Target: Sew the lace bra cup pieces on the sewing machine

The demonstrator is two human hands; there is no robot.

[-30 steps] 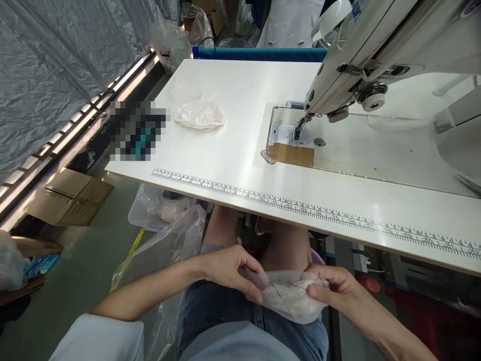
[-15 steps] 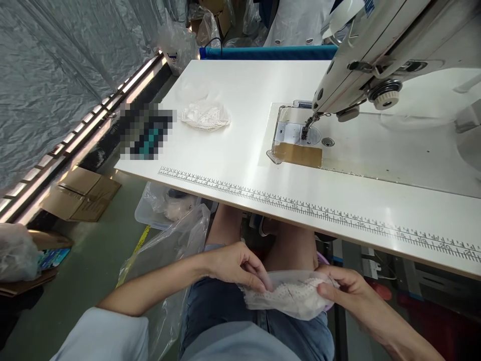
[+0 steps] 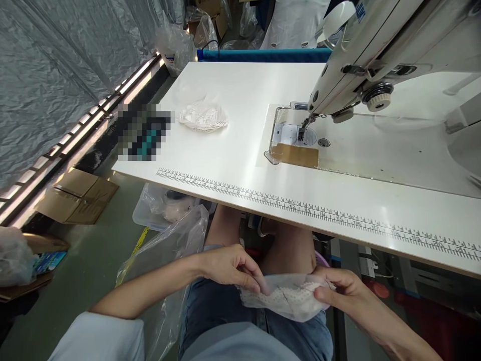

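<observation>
Over my lap, below the table's front edge, both hands hold a small piece of white lace fabric (image 3: 287,301). My left hand (image 3: 231,265) pinches its left end with fingers closed. My right hand (image 3: 340,291) grips its right end, fingers curled round it. A second bundle of white lace (image 3: 203,116) lies on the white sewing table (image 3: 240,165) at the back left. The sewing machine (image 3: 379,45) stands at the right, its needle and presser foot (image 3: 301,133) over the metal plate.
A printed ruler scale (image 3: 311,210) runs along the table's front edge. Clear plastic bags (image 3: 171,235) and a plastic bin hang or sit at my left knee. Flattened cardboard (image 3: 77,195) lies on the floor at left, beside a plastic-sheet wall.
My fingers have shifted slightly on the lace, which is now drawn a little flatter between my hands. The view has moved a little; nothing on the table has moved.
</observation>
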